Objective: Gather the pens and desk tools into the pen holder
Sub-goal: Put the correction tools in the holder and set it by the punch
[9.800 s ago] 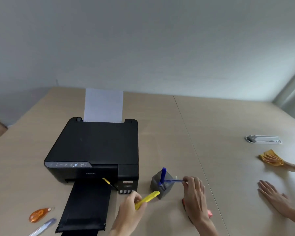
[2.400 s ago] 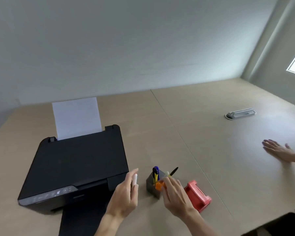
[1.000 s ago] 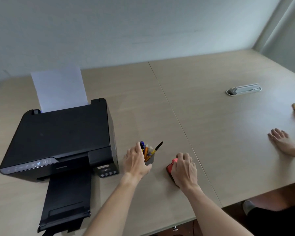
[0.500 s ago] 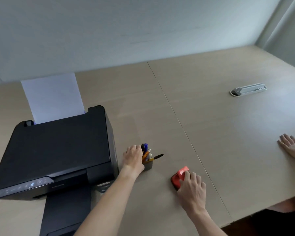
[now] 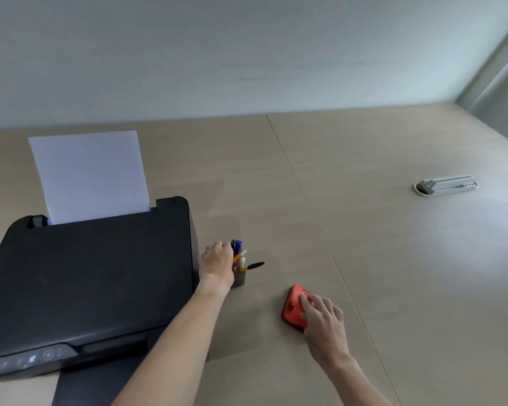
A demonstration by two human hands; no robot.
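A small grey pen holder [image 5: 239, 279] stands on the table just right of the printer. Several pens and tools stick out of it: a blue marker [image 5: 237, 246], an orange item [image 5: 237, 257], a white one, and a black-tipped yellow pen [image 5: 251, 266] leaning right. My left hand [image 5: 217, 266] wraps the holder's left side and hides most of it. My right hand [image 5: 321, 315] rests fingers-down on a red tool [image 5: 292, 307] lying flat on the table, right of the holder.
A black printer [image 5: 85, 276] with a white sheet [image 5: 90, 175] upright in its feeder fills the left. A grey-white device [image 5: 446, 186] lies far right. A seam in the tabletop [image 5: 314, 218] runs diagonally past the red tool.
My left hand has stayed around the holder by the printer. My right hand still lies on the red tool. The other person's hand at the right edge has left the view.
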